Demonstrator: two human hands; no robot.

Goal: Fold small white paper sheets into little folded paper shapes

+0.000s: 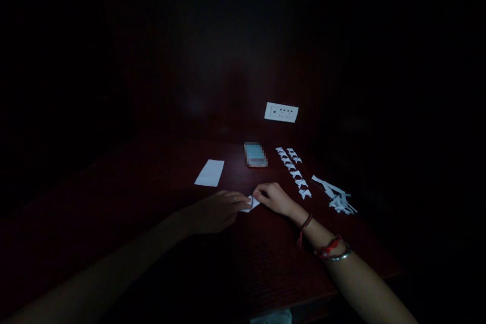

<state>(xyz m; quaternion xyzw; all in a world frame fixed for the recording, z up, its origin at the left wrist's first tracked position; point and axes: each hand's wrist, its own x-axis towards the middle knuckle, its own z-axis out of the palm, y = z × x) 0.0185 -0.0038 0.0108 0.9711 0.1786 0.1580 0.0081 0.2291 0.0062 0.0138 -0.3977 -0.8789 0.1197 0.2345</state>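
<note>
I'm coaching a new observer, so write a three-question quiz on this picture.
1. True or false: the left hand and the right hand touch the same paper piece.
2. Where is the ring? A) right hand; B) left hand; C) tabletop.
3. Fill in: as pictured, the loose paper strips lie to the ____ of the rows of small white pieces.

Key: 1. True. 2. B. 3. right.
</note>
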